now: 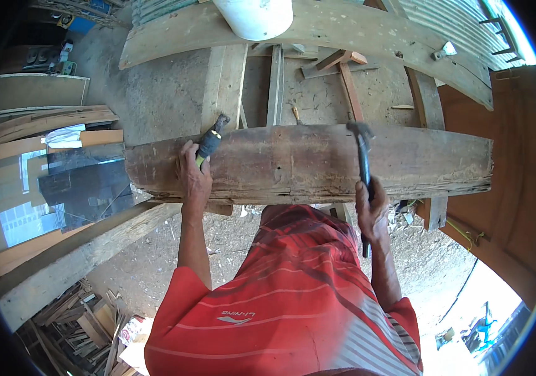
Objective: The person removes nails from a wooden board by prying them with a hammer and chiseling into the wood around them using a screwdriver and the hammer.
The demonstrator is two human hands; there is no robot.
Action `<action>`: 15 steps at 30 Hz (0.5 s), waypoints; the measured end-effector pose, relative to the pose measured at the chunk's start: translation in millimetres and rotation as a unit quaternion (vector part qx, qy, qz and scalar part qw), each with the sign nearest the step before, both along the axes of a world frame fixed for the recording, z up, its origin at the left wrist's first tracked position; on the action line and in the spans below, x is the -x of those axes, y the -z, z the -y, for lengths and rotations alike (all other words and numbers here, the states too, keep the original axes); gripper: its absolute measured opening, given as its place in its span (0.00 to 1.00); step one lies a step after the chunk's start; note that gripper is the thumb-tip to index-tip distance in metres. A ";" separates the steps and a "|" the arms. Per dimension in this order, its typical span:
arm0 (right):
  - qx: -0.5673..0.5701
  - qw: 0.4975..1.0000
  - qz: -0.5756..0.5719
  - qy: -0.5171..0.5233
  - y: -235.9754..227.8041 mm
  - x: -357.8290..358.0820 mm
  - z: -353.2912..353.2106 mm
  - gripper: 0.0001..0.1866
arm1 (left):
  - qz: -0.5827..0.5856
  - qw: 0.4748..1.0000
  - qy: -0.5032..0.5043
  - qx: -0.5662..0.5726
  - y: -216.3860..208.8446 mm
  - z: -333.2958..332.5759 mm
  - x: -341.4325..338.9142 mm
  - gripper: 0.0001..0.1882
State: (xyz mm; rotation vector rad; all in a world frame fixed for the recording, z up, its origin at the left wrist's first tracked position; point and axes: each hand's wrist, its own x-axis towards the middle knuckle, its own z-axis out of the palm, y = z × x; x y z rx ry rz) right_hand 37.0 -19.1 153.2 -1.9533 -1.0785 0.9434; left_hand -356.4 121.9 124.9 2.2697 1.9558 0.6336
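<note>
A long, weathered brown board (305,164) lies crosswise in front of me, its near edge rough and splintered. My left hand (194,178) is at the board's left part, closed around a short tool (208,144) with a green section, a black-wrapped section and a dark end pointing away from me. The exact kind of that tool does not show. My right hand (374,210) grips a hammer (364,160) by its dark handle. The hammer's head is over the board's far edge, right of centre; whether it touches the wood I cannot tell.
Beyond the board, a white bucket (255,19) stands on a wide plank (355,28) laid across wooden beams. A wooden-handled tool (296,114) lies past the far edge. Glass-like sheets (20,194) are at the left, scrap wood (83,326) lower left, and a brown panel (493,150) at the right.
</note>
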 end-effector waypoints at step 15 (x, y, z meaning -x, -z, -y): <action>0.060 0.984 -0.037 0.165 20.3 -1.2 -42.9 0.21 | 0.178 0.953 0.125 0.212 -29.0 -53.3 -48.0 0.19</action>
